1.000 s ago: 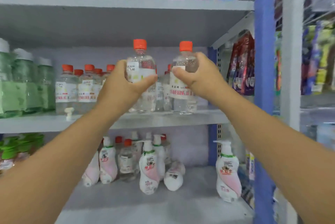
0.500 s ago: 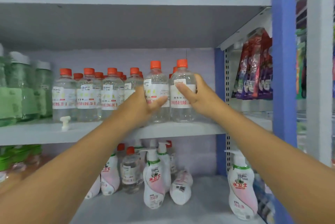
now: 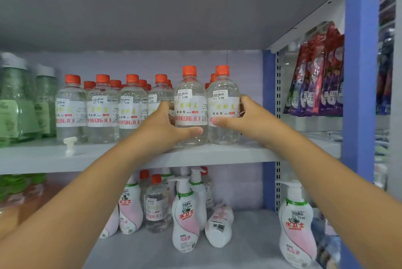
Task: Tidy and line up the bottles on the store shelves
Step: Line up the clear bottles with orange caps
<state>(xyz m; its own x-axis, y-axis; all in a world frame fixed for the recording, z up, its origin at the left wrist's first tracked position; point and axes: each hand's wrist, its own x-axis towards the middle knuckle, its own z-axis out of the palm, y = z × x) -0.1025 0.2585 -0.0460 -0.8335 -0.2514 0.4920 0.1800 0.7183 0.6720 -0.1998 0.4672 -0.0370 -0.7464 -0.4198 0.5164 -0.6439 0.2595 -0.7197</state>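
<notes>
Both forearms bare, no sleeves visible. Left hand (image 3: pixel 162 125) and right hand (image 3: pixel 252 121) ungloved; nails kept short. No rings, watch or bands seen.
</notes>
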